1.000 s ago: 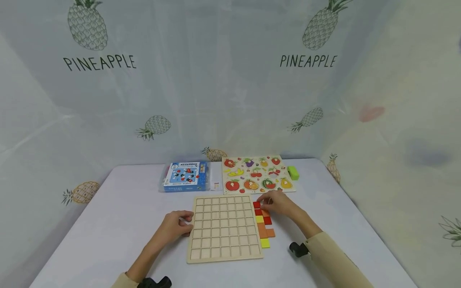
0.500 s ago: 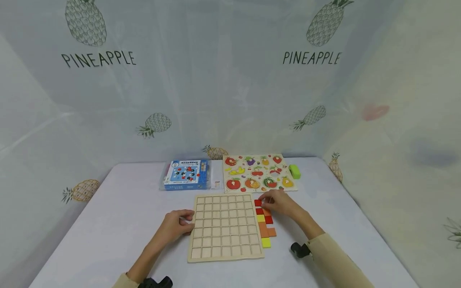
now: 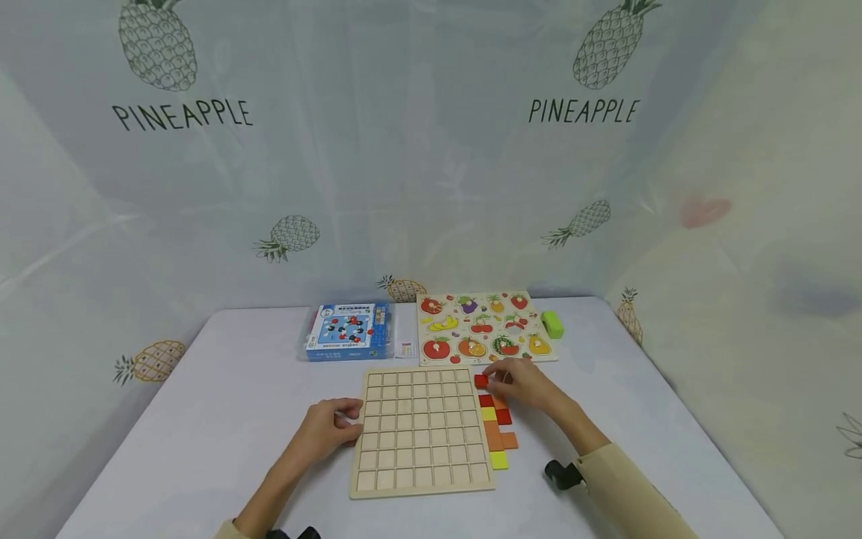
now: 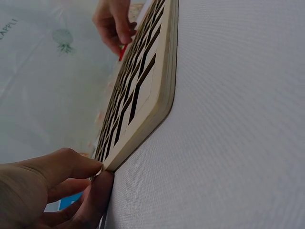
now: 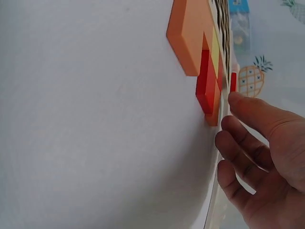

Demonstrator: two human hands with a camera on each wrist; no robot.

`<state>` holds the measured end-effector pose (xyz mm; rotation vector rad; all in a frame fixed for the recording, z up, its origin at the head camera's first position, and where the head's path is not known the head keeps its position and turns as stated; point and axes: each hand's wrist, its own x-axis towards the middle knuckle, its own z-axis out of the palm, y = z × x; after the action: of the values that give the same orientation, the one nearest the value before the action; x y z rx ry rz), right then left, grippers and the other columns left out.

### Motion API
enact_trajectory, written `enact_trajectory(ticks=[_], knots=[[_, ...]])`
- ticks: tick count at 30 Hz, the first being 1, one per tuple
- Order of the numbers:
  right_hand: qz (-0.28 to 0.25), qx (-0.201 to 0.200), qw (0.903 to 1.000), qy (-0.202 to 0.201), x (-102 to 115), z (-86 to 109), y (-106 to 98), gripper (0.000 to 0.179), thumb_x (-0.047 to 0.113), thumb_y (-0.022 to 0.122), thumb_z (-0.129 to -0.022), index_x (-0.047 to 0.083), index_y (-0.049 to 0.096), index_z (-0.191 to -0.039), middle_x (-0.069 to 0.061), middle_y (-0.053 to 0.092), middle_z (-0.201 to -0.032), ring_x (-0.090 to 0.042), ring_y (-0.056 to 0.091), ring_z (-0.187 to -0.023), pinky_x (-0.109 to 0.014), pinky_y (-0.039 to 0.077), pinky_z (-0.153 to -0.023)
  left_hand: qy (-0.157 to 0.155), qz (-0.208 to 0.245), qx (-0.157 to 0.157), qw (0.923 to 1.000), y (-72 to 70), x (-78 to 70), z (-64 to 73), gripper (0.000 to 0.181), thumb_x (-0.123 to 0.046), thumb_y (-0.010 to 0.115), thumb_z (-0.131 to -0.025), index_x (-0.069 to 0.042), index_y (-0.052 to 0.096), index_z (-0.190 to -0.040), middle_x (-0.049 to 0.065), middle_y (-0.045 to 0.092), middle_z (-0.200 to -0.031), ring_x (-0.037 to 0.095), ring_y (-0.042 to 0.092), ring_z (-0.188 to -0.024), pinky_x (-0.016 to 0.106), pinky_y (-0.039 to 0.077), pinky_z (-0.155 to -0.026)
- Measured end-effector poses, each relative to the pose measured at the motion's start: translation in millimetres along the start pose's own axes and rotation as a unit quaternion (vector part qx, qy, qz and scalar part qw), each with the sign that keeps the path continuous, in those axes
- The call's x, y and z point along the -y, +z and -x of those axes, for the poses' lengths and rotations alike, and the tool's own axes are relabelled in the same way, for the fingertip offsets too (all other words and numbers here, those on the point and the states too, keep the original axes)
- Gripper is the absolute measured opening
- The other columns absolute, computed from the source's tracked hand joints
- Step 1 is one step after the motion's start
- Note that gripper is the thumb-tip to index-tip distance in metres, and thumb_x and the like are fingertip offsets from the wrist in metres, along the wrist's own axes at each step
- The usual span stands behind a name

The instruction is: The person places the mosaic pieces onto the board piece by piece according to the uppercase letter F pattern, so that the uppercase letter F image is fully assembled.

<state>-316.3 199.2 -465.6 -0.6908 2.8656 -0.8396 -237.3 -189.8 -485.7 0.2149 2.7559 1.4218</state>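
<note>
A square wooden grid board (image 3: 421,430) with bare compartments lies flat on the table. My left hand (image 3: 323,428) pinches its left edge between thumb and fingertips, as the left wrist view also shows on the board's rim (image 4: 164,81). Just off the board's upper right corner, my right hand (image 3: 521,383) pinches a small red tile (image 3: 481,382) between thumb and fingers. In the right wrist view that tile (image 5: 233,82) stands above the thumb tip. Along the right edge lie several flat tiles, among them orange (image 3: 494,437), yellow (image 3: 499,460) and red (image 3: 503,417) ones.
Behind the grid board lies a fruit puzzle board (image 3: 485,329). To its left is a blue boxed set (image 3: 346,331) in clear wrapping, and to its right a green block (image 3: 552,324). A pineapple-print curtain (image 3: 431,165) hangs behind the white table (image 3: 202,449).
The red tile in my right hand has come slightly away from the red tile below it, leaving a gap. My left hand stays at the board's edge.
</note>
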Motion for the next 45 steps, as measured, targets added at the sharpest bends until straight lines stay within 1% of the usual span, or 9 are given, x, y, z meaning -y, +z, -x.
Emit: enact_trajectory(ticks=[8, 13, 19, 22, 27, 30, 34, 39, 45], knots=[[0.004, -0.009, 0.9998, -0.015, 10.1, -2.7, -2.8, 0.024, 0.023, 0.073, -0.089, 0.014, 0.072, -0.111, 0.008, 0.062, -0.079, -0.007, 0.053, -0.069, -0.017, 0.049, -0.06, 0.006, 0.007, 0.005, 0.9999, 0.3, 0.2, -1.9, 0.043, -0.003, 0.077, -0.077, 0.005, 0.067, -0.118, 0.009, 0.07, -0.095, 0.011, 0.067, -0.07, 0.018, 0.057, -0.055], [0.008, -0.004, 0.9992, -0.038, 16.3, -6.8, -1.0, 0.024, 0.022, 0.072, -0.089, 0.012, 0.072, -0.11, 0.007, 0.062, -0.081, -0.006, 0.053, -0.07, -0.017, 0.049, -0.061, 0.008, 0.009, 0.005, 0.9999, 0.1, -0.6, -2.7, 0.042, -0.002, 0.077, -0.077, 0.005, 0.067, -0.117, 0.01, 0.07, -0.096, 0.011, 0.068, -0.07, 0.018, 0.057, -0.055], [0.003, 0.004, 0.9996, -0.027, 23.9, -13.0, 6.9, 0.024, 0.024, 0.073, -0.089, 0.015, 0.072, -0.11, 0.009, 0.062, -0.08, -0.007, 0.053, -0.068, -0.017, 0.049, -0.06, 0.009, 0.009, 0.006, 0.9999, 0.8, 0.4, -3.2, 0.042, -0.003, 0.077, -0.077, 0.005, 0.067, -0.117, 0.009, 0.07, -0.095, 0.011, 0.068, -0.069, 0.019, 0.057, -0.055], [-0.013, 0.007, 0.9993, -0.034, 27.7, -15.1, 12.2, 0.025, 0.024, 0.073, -0.088, 0.013, 0.073, -0.111, 0.008, 0.063, -0.08, -0.007, 0.053, -0.068, -0.018, 0.049, -0.058, 0.005, 0.014, 0.009, 0.9998, 0.6, 2.3, -1.6, 0.044, -0.003, 0.078, -0.076, 0.006, 0.066, -0.118, 0.01, 0.07, -0.095, 0.011, 0.067, -0.069, 0.019, 0.057, -0.054], [-0.02, 0.015, 0.9981, -0.055, 34.6, -18.1, 20.3, 0.025, 0.024, 0.072, -0.09, 0.012, 0.072, -0.111, 0.006, 0.066, -0.081, -0.005, 0.053, -0.067, -0.017, 0.049, -0.059, 0.006, 0.018, 0.012, 0.9997, -1.4, 4.0, 1.1, 0.044, -0.003, 0.077, -0.076, 0.006, 0.066, -0.118, 0.011, 0.07, -0.096, 0.01, 0.068, -0.068, 0.018, 0.057, -0.054], [-0.022, 0.023, 0.9976, -0.063, 39.5, -20.6, 23.1, 0.024, 0.024, 0.07, -0.091, 0.012, 0.072, -0.112, 0.006, 0.065, -0.081, -0.006, 0.054, -0.066, -0.017, 0.048, -0.057, 0.008, 0.02, 0.014, 0.9997, -2.0, 4.2, 1.1, 0.044, -0.003, 0.077, -0.076, 0.006, 0.066, -0.118, 0.011, 0.07, -0.096, 0.01, 0.068, -0.068, 0.019, 0.057, -0.055], [-0.027, 0.03, 0.9971, -0.065, 45.8, -24.5, 25.9, 0.023, 0.024, 0.07, -0.091, 0.013, 0.072, -0.111, 0.007, 0.064, -0.081, -0.006, 0.054, -0.066, -0.017, 0.048, -0.056, 0.011, 0.02, 0.015, 0.9996, -1.8, 3.7, 0.7, 0.044, -0.003, 0.077, -0.076, 0.006, 0.066, -0.118, 0.011, 0.07, -0.097, 0.011, 0.068, -0.069, 0.019, 0.057, -0.055], [-0.029, 0.033, 0.9963, -0.074, 51.5, -29.2, 31.7, 0.021, 0.021, 0.07, -0.091, 0.012, 0.072, -0.111, 0.007, 0.064, -0.081, -0.005, 0.053, -0.068, -0.016, 0.049, -0.06, 0.013, 0.022, 0.013, 0.9996, -2.1, 2.9, 0.7, 0.044, -0.003, 0.077, -0.077, 0.006, 0.066, -0.118, 0.012, 0.07, -0.097, 0.012, 0.069, -0.071, 0.018, 0.057, -0.055], [-0.03, 0.044, 0.9963, -0.067, 57.2, -33.0, 38.5, 0.021, 0.021, 0.07, -0.091, 0.014, 0.072, -0.11, 0.008, 0.063, -0.081, -0.003, 0.052, -0.068, -0.015, 0.047, -0.061, 0.014, 0.031, 0.017, 0.9993, -3.6, 3.7, 1.2, 0.045, -0.003, 0.077, -0.077, 0.007, 0.065, -0.118, 0.013, 0.07, -0.097, 0.013, 0.069, -0.071, 0.019, 0.058, -0.055]])
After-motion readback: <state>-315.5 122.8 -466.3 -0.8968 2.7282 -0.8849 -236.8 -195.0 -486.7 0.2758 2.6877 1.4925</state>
